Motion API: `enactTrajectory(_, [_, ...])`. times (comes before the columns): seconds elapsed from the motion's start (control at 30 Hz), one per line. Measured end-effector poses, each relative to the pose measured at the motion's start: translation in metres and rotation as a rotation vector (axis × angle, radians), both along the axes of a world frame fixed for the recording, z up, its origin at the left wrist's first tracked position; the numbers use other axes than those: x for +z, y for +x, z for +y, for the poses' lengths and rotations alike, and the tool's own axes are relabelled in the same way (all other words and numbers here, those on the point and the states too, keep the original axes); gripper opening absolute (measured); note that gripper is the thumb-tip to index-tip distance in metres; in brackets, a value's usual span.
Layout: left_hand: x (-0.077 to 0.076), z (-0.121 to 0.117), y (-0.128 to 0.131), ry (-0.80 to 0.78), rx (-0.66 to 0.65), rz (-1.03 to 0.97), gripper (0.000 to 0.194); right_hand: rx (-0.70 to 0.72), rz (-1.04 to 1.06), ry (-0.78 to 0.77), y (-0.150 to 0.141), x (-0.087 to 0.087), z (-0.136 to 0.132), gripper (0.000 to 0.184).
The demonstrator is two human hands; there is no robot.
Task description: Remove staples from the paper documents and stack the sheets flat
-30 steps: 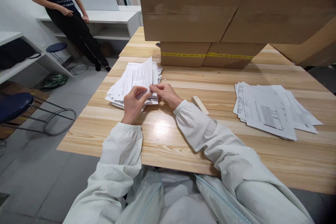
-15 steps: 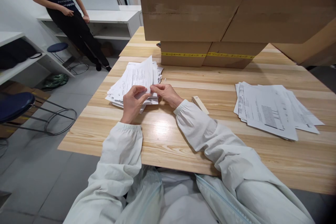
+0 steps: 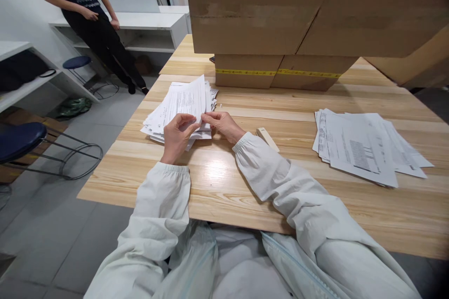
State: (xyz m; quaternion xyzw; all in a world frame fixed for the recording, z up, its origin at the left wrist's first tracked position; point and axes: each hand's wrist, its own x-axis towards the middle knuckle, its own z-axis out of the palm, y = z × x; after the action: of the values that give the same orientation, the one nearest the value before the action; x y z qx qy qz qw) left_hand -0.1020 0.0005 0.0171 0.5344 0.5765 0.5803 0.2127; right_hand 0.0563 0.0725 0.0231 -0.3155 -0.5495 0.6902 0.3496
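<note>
A messy stack of printed papers (image 3: 164, 117) lies on the left part of the wooden table (image 3: 224, 177). Its top sheets (image 3: 185, 100) are lifted and curl upward. My left hand (image 3: 177, 138) pinches the near edge of those lifted sheets with thumb and fingers. My right hand (image 3: 224, 125) is closed in a pinch on the same corner from the right side. Both arms wear pale long sleeves.
A second spread pile of papers (image 3: 365, 147) lies at the right. A small beige stapler-like object (image 3: 267, 139) sits beside my right sleeve. Large cardboard boxes (image 3: 280, 14) fill the far side. A person in dark clothes (image 3: 87, 14) stands by white shelves; blue stools (image 3: 21, 140) stand left.
Both hands stay on the corner of the lifted sheets; the fingers have shifted only slightly. Nothing else has moved.
</note>
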Motion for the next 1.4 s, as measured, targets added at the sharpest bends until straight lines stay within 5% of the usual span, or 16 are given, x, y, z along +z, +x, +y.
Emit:
enactTrajectory(0.5, [0.008, -0.003, 0.004, -0.023, 0.045, 0.115, 0.025, 0.054, 0.032, -0.025, 0.001, -0.003, 0.000, 0.045])
enactTrajectory(1.07, [0.014, 0.008, 0.003, -0.091, 0.088, -0.023, 0.025, 0.008, -0.134, 0.283, -0.002, -0.007, -0.002, 0.052])
enactTrajectory(1.4, [0.011, 0.010, 0.000, -0.104, 0.070, -0.054, 0.020, 0.006, -0.120, 0.228, -0.001, -0.003, -0.003, 0.057])
